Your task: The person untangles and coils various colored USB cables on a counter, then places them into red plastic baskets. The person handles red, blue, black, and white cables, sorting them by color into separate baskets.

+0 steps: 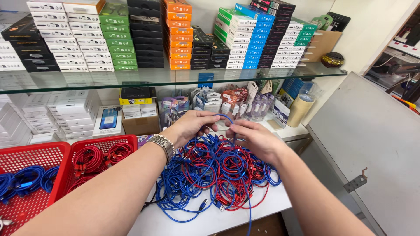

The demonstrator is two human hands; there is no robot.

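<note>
Small shop stockroom corner: white surface (pixel 210 220) under a glass shelf (pixel 175 78) stacked with flat product boxes (pixel 74 37) in white, green, black, orange and blue.

Landmark is the cable pile (pixel 216 170), a tangled heap of blue and red cables in the middle of the surface. Everything below is placed relative to it.

- Your left hand (pixel 190 124) is just above the pile's far edge, fingers pinched on a blue cable (pixel 227 119). A metal wristwatch (pixel 162 144) sits on that wrist.
- Your right hand (pixel 253 137) is beside it, over the pile's far right part, fingertips closed on the same blue cable. The cable arcs up between the two hands in a short loop, so both are gripping, neither is free.
- The grip looks like a two-point hold to keep one strand taut and lifted clear of the tangle. That is my read, not something shown.
- The blue cable is thin, glossy and round; its run below your hands drops into the pile and I can't follow it further.
- Left of the pile: two red mesh baskets, the nearer red basket (pixel 103 142) holding coiled red cables, the farther one (pixel 30 153) holding coiled blue ones. Colours look kept apart there.
- Behind the pile: small packaged accessories (pixel 210 102). Right of it and behind: a roll of tan tape (pixel 301 109).
</note>
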